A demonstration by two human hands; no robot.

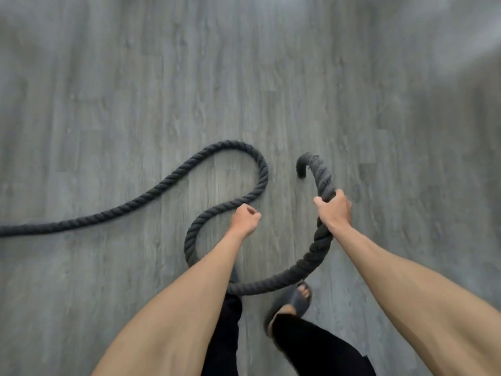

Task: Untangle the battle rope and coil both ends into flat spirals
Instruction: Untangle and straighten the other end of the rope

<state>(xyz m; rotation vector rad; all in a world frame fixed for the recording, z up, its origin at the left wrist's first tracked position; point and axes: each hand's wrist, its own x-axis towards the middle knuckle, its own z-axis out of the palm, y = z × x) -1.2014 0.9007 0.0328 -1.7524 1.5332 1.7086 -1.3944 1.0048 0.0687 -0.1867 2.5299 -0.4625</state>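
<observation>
Nearest is a foot in a grey slipper point(294, 301) on the grey floor point(108, 104). The right hand point(334, 210) is closed around the rope point(261, 172) near its bent end. The left hand point(245, 219) is a fist; whether it holds the rope, I cannot tell. Farther, the rope curves in an S and runs away to the left.

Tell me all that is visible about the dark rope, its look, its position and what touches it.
The battle rope is thick, dark grey, twisted from fibre strands. It enters from the left edge, lies in an S-curve on the grey wood floor, loops near a sandalled foot, then rises. The right hand grips it near its drooping end. The left hand is fisted at a bend; its grip is unclear.
</observation>
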